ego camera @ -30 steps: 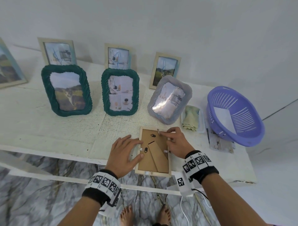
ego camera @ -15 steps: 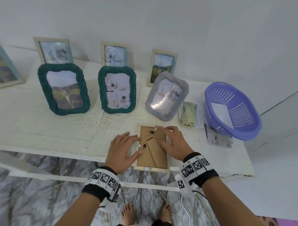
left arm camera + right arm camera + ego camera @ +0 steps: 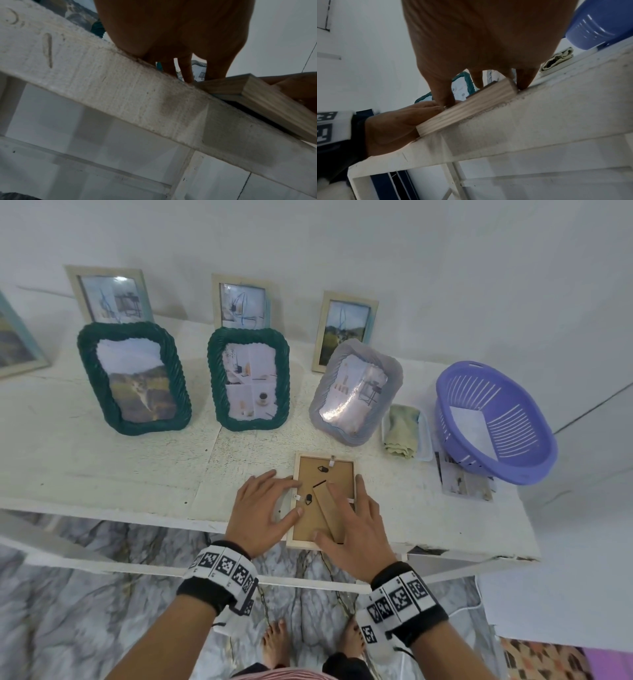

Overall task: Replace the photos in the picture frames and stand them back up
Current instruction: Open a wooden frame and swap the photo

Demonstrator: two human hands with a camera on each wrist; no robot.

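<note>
At the lower centre of the head view, the wooden frame [image 3: 323,501] lies face down on the table [image 3: 102,474], long axis pointing away from the person, between the flat, released left hand [image 3: 262,508] and right hand [image 3: 356,529], both touching it.

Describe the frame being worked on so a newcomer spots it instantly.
On the white table, look at the near edge, in front of the grey woven frame. The light wooden frame lies there between both hands. It alone lies face down, showing its brown backing and folded stand.
</note>
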